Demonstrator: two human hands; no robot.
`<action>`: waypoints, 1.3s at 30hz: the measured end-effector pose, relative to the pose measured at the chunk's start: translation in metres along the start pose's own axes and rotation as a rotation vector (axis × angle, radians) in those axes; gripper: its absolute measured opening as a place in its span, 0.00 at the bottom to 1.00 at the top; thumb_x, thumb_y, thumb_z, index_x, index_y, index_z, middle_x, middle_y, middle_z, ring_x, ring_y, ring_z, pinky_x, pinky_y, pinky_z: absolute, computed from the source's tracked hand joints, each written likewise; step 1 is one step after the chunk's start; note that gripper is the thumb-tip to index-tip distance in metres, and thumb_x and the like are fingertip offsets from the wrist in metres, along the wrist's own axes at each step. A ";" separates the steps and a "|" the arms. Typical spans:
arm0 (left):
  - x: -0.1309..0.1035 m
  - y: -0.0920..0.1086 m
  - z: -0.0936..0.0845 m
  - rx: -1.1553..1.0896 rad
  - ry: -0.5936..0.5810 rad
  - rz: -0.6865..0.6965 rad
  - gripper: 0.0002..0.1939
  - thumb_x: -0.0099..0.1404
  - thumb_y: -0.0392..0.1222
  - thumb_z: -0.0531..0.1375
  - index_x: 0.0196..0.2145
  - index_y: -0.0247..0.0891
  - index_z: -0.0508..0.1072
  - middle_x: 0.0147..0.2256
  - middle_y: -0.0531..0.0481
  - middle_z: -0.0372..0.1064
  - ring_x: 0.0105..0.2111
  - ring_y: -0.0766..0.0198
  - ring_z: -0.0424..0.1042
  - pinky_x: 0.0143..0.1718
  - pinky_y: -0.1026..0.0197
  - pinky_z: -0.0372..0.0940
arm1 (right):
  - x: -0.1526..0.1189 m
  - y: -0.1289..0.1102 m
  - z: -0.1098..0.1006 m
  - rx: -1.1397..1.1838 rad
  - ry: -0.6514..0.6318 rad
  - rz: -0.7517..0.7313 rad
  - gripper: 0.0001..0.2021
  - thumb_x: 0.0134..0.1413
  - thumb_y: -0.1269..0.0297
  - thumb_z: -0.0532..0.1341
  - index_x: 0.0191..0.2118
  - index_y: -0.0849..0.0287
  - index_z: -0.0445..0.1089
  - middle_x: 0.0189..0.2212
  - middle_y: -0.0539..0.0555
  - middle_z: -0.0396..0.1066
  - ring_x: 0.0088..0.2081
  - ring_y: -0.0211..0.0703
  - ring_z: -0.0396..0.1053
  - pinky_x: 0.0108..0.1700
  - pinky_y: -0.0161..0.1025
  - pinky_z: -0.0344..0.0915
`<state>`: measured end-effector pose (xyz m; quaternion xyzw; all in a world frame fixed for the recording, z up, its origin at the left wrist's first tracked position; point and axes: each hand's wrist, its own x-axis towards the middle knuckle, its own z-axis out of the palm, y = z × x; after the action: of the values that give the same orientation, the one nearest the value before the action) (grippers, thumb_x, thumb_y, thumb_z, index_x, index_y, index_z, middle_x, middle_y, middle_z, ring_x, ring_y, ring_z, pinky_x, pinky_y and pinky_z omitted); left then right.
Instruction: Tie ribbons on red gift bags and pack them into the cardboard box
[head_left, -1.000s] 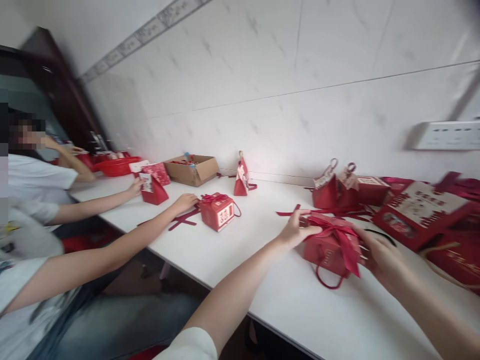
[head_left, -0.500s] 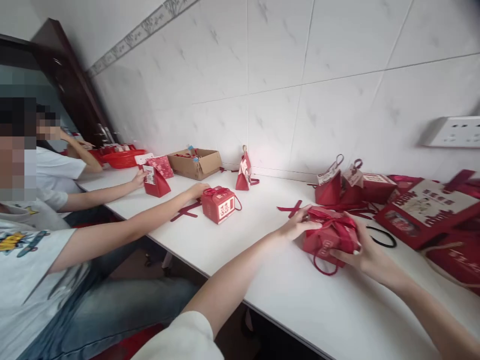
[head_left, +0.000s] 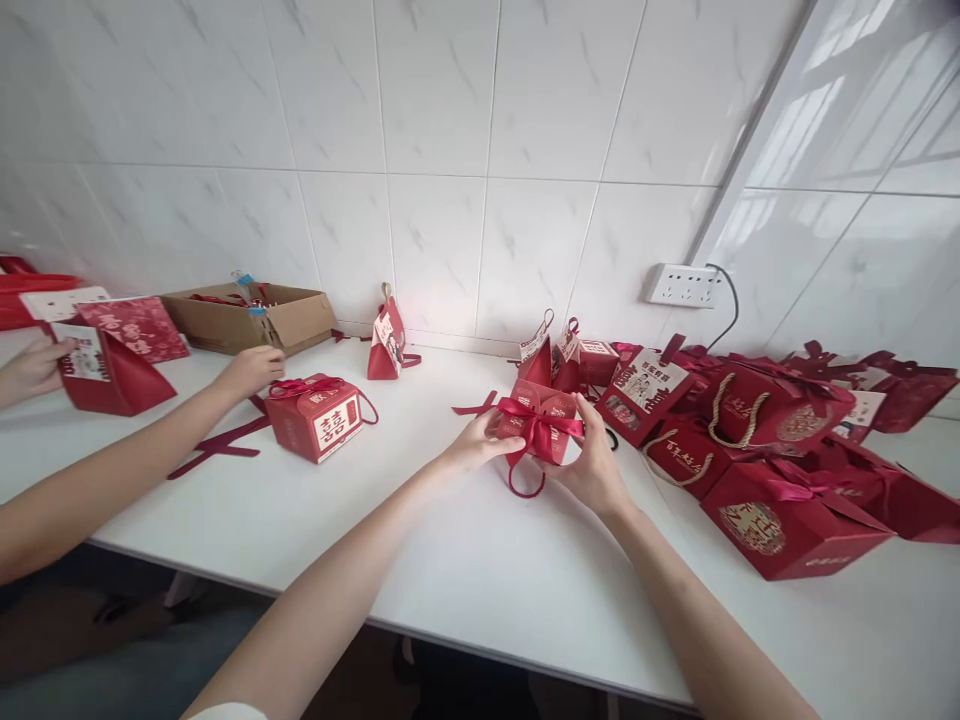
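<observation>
Between my two hands is a small red gift box (head_left: 534, 398) with a crimson ribbon bow (head_left: 541, 428) across it and a thin cord loop hanging toward me. My left hand (head_left: 480, 440) grips its left side, thumb lying by the bow. On the other side my right hand (head_left: 596, 465) holds the box with fingers at its edge and thumb beneath. The box is tilted, its bow side facing me. Behind it stand upright triangular red boxes (head_left: 534, 352) with tags, partly hidden by the held box.
At left, a co-worker's hand (head_left: 255, 370) is by another red box (head_left: 319, 420) with ribbon strips nearby. A cardboard carton (head_left: 300, 322) and a tagged triangular box (head_left: 385, 345) stand along the wall. Many red gift boxes (head_left: 795, 515) pile up at right, below a power strip (head_left: 682, 286).
My view has swung right, bringing the pile of red boxes into sight. The held box is turned so its bow faces me more. The co-worker's hand has drawn off the neighbouring box.
</observation>
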<state>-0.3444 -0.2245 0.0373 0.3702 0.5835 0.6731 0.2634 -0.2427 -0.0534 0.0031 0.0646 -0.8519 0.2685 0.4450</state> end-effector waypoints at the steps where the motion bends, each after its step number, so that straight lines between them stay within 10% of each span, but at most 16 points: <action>1: 0.000 0.001 -0.001 0.029 0.007 0.006 0.25 0.50 0.43 0.68 0.46 0.39 0.71 0.50 0.42 0.69 0.51 0.51 0.67 0.51 0.53 0.60 | 0.000 0.000 0.000 0.010 0.006 0.000 0.47 0.46 0.61 0.67 0.66 0.50 0.36 0.61 0.65 0.49 0.61 0.59 0.52 0.52 0.55 0.67; 15: 0.000 -0.002 -0.007 0.148 0.019 0.086 0.31 0.48 0.50 0.67 0.49 0.37 0.69 0.48 0.42 0.70 0.50 0.50 0.64 0.50 0.52 0.60 | 0.001 -0.008 -0.001 0.129 0.019 0.096 0.52 0.40 0.54 0.70 0.65 0.46 0.36 0.61 0.63 0.48 0.59 0.57 0.56 0.50 0.59 0.67; 21: 0.002 -0.002 -0.007 0.117 0.091 0.084 0.30 0.48 0.51 0.67 0.48 0.38 0.72 0.50 0.41 0.69 0.45 0.51 0.69 0.46 0.53 0.62 | 0.011 -0.020 -0.009 0.391 0.060 0.512 0.54 0.34 0.49 0.71 0.64 0.53 0.40 0.59 0.65 0.54 0.59 0.58 0.55 0.51 0.58 0.65; 29: 0.008 -0.002 -0.015 -0.018 0.406 0.148 0.19 0.54 0.54 0.55 0.31 0.34 0.74 0.32 0.46 0.72 0.24 0.67 0.66 0.32 0.61 0.64 | 0.018 -0.029 -0.014 1.275 -0.101 1.143 0.23 0.53 0.45 0.57 0.49 0.54 0.63 0.44 0.56 0.71 0.42 0.46 0.72 0.39 0.43 0.74; 39: 0.006 0.005 -0.009 -0.040 0.553 0.160 0.10 0.51 0.45 0.56 0.21 0.36 0.69 0.25 0.51 0.68 0.24 0.68 0.64 0.27 0.64 0.62 | 0.006 -0.035 0.000 1.405 -0.307 1.146 0.26 0.55 0.39 0.49 0.47 0.56 0.66 0.43 0.57 0.72 0.41 0.46 0.72 0.33 0.42 0.74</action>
<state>-0.3552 -0.2262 0.0428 0.2120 0.5887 0.7786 0.0475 -0.2342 -0.0823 0.0220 -0.0767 -0.4443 0.8924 -0.0157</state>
